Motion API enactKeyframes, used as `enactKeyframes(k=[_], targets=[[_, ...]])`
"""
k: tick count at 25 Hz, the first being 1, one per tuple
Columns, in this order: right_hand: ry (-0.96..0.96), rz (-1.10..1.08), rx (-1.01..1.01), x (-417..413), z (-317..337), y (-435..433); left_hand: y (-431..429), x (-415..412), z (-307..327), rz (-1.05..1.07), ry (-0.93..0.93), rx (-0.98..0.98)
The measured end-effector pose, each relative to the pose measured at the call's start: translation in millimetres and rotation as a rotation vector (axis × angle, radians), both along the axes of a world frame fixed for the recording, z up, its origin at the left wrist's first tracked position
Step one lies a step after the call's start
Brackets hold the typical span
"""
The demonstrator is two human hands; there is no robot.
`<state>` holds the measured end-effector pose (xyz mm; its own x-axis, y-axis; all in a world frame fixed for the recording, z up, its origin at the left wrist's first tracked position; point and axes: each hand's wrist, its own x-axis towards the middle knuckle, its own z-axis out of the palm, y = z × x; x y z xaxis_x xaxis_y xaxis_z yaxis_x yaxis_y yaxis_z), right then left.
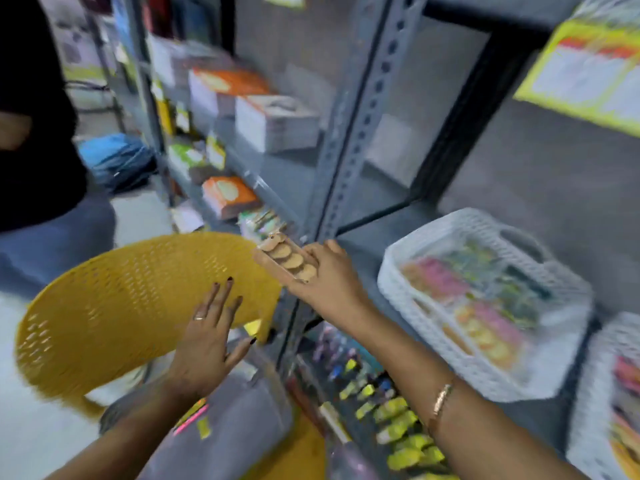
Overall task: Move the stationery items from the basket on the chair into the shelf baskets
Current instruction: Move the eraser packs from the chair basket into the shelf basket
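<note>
While we look down at our own arms first, we see the left hand [204, 344] spread flat and released, holding nothing, above the grey basket [221, 424] that stands on the yellow chair [114, 299]. Some flat items with pink and yellow edges lie in this basket, but they are too blurred to name.

A little further, the right hand [329, 275] is grasping a small pack of tan round pieces [287, 259]. The pack lies in the fingers, lifted in the air beside the grey shelf post [349, 140], between the chair back and the white shelf basket [401, 271]. It looks like a narrow clear or pale tray with about five beige discs in one row, overlapping each other; what they are exactly we cannot tell.

We judge that the pack is light and rather stiff, perhaps a bit slippery if the cover is plastic. It is best to take it by the two long sides, so the discs do not slide out.

Farther right, the white shelf basket already contains colourful packets.
</note>
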<state>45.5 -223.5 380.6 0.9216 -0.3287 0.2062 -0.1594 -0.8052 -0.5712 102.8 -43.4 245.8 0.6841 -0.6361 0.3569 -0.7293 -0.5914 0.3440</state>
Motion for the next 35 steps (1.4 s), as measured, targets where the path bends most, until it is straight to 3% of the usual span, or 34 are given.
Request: enactKeyframes(k=[4,6,15,21,35], targets=[[-0.028,-0.171,-0.02,-34.1,78.7,-60.9,-89.1,5.6,77.4,-0.199,-0.035,-0.132],[0.029,-0.29,-0.048,-52.7,95.1,-93.0,-131.8,2.3,102.3,-0.32,-0.026,-0.108],[0.276,-0.577,-0.093,-91.9,42.7,-163.2,-194.0,20.1,73.5,-0.489,-0.09,0.237],[0.324,-0.579,-0.11,-88.6,18.6,-162.6,-200.1,27.5,55.6,-0.49,-0.187,0.357],[0.416,-0.426,-0.044,-76.7,12.4,-151.3,-201.7,28.3,43.2,-0.445,-0.207,0.31]])
